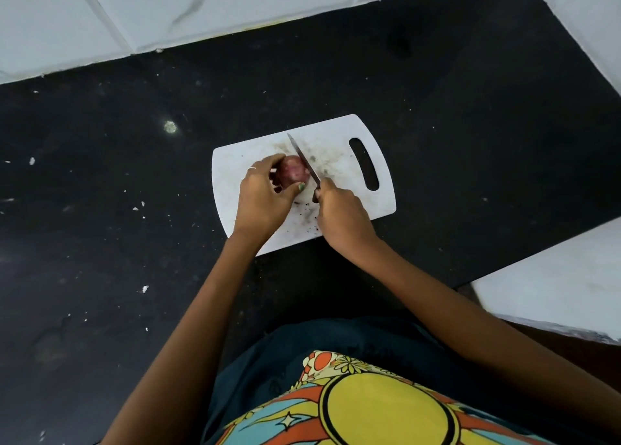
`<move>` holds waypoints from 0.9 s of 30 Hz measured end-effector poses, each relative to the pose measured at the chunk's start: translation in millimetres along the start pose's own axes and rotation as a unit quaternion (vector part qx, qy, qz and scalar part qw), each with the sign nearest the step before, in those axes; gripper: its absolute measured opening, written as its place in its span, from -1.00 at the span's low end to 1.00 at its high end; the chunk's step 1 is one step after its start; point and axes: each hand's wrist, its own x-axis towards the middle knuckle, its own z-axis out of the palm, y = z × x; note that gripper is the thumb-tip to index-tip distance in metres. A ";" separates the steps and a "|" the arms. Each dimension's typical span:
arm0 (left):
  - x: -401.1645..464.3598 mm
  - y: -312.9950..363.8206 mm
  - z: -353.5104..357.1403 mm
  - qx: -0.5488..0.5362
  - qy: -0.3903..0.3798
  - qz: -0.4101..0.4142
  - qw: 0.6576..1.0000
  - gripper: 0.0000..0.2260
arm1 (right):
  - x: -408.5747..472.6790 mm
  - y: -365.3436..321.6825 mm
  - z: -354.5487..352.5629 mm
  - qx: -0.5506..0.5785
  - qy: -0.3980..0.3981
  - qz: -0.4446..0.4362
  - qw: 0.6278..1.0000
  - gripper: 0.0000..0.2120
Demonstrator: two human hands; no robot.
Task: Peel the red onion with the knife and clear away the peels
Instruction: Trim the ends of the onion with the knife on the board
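I see the red onion (291,171) sitting on the white cutting board (339,209), left-centre of it, w/ the board lying on the black counter (470,125) at a slight angle, handle slot to the right. My left hand (265,197) has its grip cupped round the onion from the left side: fingers over the top, thumb w/ a green-painted nail pressed against the near-right side, a ring on one finger. Right hand (341,214) has its grip wrapped tight on the knife (303,160) handle; handle mostly hidden in the fist, only a dark bit showing below the thumb. Blade runs up and left from the fist, lying across the right side of the onion, tip past it over bare board. Can't tell if the edge has cut in or just rests on the skin. Dark specks and smudges on the board around the onion and near the front edge, look like bits of peel or dirt, too small to say. Small white flecks scattered on the counter to the left. White tiled wall (235,4) behind the counter. Patterned yellow-orange garment (386,407) at the bottom of the view.
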 end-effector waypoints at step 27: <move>3.4 -5.6 2.1 0.048 0.020 0.028 0.998 -0.52 | 22.9 -25.6 -21.9 -0.028 -0.078 0.037 0.996 -0.78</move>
